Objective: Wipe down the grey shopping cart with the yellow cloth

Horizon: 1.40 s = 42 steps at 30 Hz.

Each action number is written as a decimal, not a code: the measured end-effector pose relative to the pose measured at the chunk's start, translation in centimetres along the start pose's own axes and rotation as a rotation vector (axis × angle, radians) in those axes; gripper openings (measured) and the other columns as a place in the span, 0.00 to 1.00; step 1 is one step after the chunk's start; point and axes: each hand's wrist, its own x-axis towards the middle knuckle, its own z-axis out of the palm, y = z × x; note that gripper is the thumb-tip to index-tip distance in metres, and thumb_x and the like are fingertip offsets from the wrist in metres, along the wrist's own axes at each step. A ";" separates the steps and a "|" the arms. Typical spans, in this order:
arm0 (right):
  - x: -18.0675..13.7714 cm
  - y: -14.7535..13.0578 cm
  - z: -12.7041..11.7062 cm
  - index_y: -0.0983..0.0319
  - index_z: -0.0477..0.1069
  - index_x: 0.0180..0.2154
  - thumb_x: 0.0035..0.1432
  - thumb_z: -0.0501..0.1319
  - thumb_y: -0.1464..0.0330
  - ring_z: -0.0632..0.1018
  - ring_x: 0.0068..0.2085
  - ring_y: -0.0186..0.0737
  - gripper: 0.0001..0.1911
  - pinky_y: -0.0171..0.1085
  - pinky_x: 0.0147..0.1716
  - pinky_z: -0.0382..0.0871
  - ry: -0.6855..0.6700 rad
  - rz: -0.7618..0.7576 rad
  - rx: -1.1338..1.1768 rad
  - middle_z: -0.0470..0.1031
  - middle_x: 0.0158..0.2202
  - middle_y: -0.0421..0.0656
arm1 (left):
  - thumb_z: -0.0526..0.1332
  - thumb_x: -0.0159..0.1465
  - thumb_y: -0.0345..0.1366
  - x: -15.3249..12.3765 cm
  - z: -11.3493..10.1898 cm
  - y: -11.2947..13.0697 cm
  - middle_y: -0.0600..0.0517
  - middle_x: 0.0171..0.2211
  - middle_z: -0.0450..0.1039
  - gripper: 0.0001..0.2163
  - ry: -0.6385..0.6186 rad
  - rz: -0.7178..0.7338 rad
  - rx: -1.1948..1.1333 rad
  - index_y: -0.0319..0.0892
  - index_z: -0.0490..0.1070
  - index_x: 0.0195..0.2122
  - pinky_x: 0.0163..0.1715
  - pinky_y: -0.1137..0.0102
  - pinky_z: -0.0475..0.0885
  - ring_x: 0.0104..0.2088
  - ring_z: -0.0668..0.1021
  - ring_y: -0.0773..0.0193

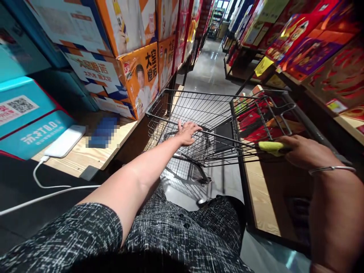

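Observation:
A black wire shopping cart (218, 133) stands in front of me, turned sideways across the aisle. My left hand (188, 132) rests on its near top rail, fingers bent over the bar and thumb raised apart. At the right end of the same rail, my right hand (308, 151) holds a yellow-green cloth (271, 147) against the metal. The fingers of that hand are closed, partly hidden behind its back. A dark panel (224, 135) sits within the cart's wire frame. The cart's handle bar (315, 131) runs along the far right side.
Stacked orange drink cartons (139, 81) stand on the left wooden shelf. In front lie a white power bank (66, 141) with a cable and a blurred blue item (102, 131). Red and purple gift boxes (309, 53) fill the right shelves. The aisle floor (209, 57) stretches ahead.

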 end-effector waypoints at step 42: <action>-14.5 -10.8 -10.3 0.57 0.70 0.59 0.55 0.61 0.75 0.74 0.51 0.49 0.29 0.42 0.48 0.67 0.262 -0.625 -0.086 0.72 0.57 0.50 | 0.44 0.74 0.52 -2.2 -0.2 8.6 0.49 0.70 0.58 0.22 -0.033 0.144 -0.193 0.48 0.73 0.53 0.64 0.28 0.33 0.74 0.45 0.42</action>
